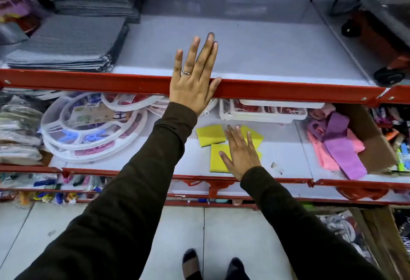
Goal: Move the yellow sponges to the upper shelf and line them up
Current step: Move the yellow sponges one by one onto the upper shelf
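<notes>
Several flat yellow sponges lie on the lower white shelf. One sponge sits at the back left, another nearer the front, and a third peeks out on the right. My right hand rests flat on top of them, fingers spread, gripping none. My left hand is stretched up, palm down and fingers extended, over the red front rail of the upper shelf. The upper shelf's grey surface is bare in the middle.
Stacked grey cloths fill the upper shelf's left; a wheeled orange cart stands at its right. On the lower shelf are round white plastic trays, a white container, and pink and purple cloths beside a cardboard box.
</notes>
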Available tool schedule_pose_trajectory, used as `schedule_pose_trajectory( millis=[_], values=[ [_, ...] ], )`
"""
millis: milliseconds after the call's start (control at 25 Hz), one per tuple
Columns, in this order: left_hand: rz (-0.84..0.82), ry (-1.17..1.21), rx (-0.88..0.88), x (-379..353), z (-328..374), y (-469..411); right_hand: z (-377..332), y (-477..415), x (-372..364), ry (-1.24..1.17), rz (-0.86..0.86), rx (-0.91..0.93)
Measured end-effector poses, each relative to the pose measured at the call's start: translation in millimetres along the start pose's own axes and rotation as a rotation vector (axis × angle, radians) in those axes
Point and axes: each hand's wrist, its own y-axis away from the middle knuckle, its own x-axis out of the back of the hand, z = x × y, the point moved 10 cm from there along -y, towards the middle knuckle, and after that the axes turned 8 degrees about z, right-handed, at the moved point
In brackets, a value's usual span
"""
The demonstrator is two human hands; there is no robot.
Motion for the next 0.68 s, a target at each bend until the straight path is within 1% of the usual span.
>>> schedule_pose_trajectory(
  millis=[80,160,240,520,680],
  values=[
    [0.026,-0.002,0.015,-4,-1,-2,-3,-12,-35,-0.004,-0.193,0.048],
    [0.104,-0.006,-0.009,-3,4,2,-2,-19,-62,-0.015,-0.379,0.077],
    [0.116,0.011,-0.002,-5,4,3,-1,-23,-79,0.003,-0.488,0.101],
    [0.133,0.032,0.07,-12,-2,5,4,-25,-92,0.016,-0.626,0.094],
    [0.143,0.067,0.104,-10,-6,4,6,-21,-100,-0.057,-0.701,0.035]
  ],
)
